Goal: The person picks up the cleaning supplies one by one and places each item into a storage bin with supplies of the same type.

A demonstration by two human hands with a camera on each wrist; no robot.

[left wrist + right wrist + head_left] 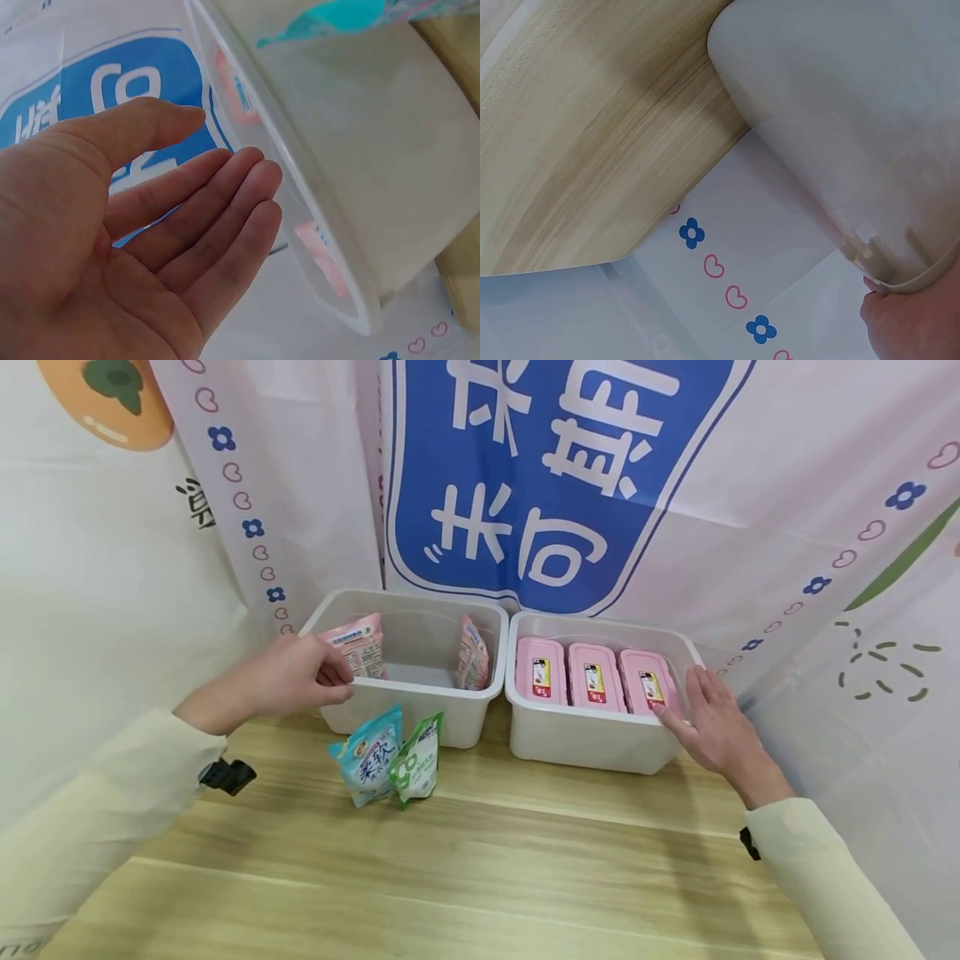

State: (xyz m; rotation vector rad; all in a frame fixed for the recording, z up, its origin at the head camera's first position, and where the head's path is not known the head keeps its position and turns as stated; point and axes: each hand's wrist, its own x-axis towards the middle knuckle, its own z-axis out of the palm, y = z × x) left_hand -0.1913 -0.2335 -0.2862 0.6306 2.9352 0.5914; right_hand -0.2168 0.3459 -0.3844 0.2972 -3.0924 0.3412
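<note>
My left hand (307,672) hovers at the left front corner of the left white bin (420,693), holding nothing. In the left wrist view, that hand (172,202) has a spread thumb and loosely bent fingers beside the bin's rim. Inside stand a pink pouch (363,647) at the left and another pink pouch (472,656) at the right. My right hand (716,727) rests on the right front corner of the right white bin (592,739), fingers extended along its side. Three pink lidded boxes, including a middle box (596,677), stand in that bin.
A blue pouch (371,760) and a green-and-white pouch (420,760) stand on the wooden table (480,868) before the left bin. Behind the bins hangs a printed cloth (322,485), with more cloth at both sides.
</note>
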